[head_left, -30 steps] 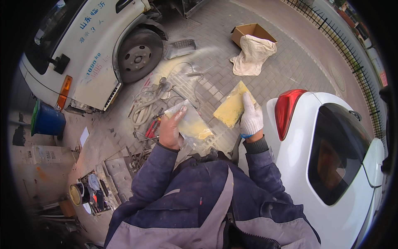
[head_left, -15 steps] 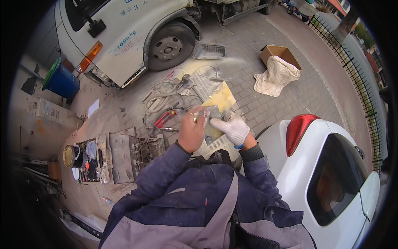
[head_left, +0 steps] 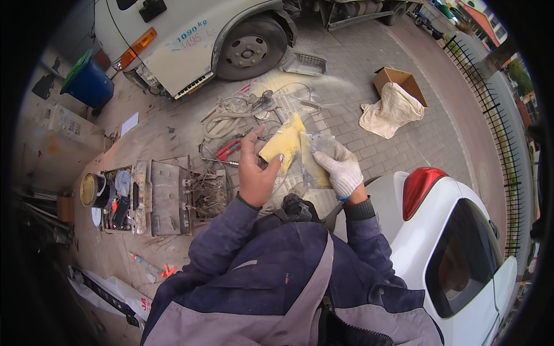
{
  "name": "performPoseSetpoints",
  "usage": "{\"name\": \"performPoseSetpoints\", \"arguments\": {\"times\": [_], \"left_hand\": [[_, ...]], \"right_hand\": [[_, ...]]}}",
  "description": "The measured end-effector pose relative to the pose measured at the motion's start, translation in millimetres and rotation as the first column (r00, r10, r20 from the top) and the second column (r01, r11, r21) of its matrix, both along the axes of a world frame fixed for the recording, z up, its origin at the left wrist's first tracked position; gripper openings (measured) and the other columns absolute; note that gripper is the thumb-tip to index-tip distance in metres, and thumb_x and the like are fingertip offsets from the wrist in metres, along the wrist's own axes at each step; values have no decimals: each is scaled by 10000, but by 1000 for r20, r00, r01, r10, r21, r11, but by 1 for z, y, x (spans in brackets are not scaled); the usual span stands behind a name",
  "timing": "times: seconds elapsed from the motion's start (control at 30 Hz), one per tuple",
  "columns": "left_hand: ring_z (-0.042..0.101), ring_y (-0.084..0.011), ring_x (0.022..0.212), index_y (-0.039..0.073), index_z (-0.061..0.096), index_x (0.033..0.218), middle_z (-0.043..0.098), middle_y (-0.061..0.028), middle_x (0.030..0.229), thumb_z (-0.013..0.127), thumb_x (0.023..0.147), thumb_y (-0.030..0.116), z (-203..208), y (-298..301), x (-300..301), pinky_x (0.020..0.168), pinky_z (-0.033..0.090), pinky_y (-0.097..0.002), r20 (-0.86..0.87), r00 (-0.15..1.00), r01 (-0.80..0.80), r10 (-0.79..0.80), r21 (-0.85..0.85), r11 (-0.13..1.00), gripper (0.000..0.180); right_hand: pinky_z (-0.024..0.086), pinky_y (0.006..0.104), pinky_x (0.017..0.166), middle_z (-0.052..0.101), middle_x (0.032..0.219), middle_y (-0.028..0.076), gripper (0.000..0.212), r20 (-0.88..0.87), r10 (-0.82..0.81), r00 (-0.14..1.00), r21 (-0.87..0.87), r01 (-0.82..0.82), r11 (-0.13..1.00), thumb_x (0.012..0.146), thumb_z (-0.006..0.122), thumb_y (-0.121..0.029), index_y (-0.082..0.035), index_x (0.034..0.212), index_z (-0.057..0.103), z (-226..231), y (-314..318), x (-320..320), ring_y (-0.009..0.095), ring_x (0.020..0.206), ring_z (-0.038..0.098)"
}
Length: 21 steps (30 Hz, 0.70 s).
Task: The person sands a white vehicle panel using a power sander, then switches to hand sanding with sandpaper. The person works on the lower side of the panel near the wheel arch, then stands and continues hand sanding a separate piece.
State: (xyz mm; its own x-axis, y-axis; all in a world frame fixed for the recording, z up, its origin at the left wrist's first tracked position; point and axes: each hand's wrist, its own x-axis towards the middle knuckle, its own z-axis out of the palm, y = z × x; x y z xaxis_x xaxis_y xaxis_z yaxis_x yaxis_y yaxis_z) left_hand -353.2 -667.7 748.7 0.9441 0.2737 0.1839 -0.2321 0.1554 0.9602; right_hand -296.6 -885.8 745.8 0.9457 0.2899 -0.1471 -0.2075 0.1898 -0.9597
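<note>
1. Bare left hand (head_left: 257,174) pinches a thin, yellow-coated sheet (head_left: 283,142).
2. White-gloved right hand (head_left: 340,172) grasps a greyish, translucent rectangular sheet (head_left: 311,144) just beside it.
3. Likely step: handling both; next calls for steady grips.

Left grip (head_left: 257,176) holds a yellow sheet (head_left: 284,140), right grip (head_left: 343,173) a greyish sheet (head_left: 313,171).

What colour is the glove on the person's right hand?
The glove on the right hand is white, seen best in the head view.
</note>
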Motion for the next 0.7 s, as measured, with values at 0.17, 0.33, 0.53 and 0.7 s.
{"name": "performPoseSetpoints", "arguments": {"times": [0.17, 0.33, 0.53, 0.7], "left_hand": [[638, -234, 1300, -69, 398, 1597, 628, -165, 1426, 599, 937, -13, -15, 16, -2, 1104, 510, -373, -12, 970, 238, -243, -167, 957, 693], [599, -250, 1376, -70, 391, 1594, 574, -175, 1530, 587, 951, 50, -27, 20, -4, 1169, 457, -360, 99, 920, 382, -379, -443, 811, 683], [457, -301, 1548, -45, 344, 1625, 479, -215, 1642, 611, 1064, 335, -4, 15, -1, 1280, 342, -441, 145, 868, 494, -475, -350, 796, 728], [384, -399, 1588, -43, 270, 1687, 397, -269, 1697, 499, 966, 848, 8, 2, -2, 1320, 267, -515, 79, 877, 460, -473, -416, 784, 1169]], "right_hand": [[592, 305, 918, 760, 1174, 78, 360, -17, 35, 999, -98, -36, 995, 994, 744, -111, 27, 1318, 670, 2, 14, -6, 131, 1031, 711], [589, 308, 903, 751, 1148, 73, 367, 71, 30, 997, -249, -12, 968, 975, 738, -112, 26, 1306, 661, 3, 22, -8, 135, 1003, 702], [579, 322, 914, 746, 1170, 108, 409, 29, 104, 994, -132, -99, 986, 957, 722, -141, 25, 1322, 641, -3, 30, -14, 156, 1025, 694], [577, 344, 924, 751, 1168, 137, 420, 34, 93, 995, -228, -83, 970, 952, 732, -193, 25, 1302, 652, -10, 31, -12, 183, 1041, 713]]}}
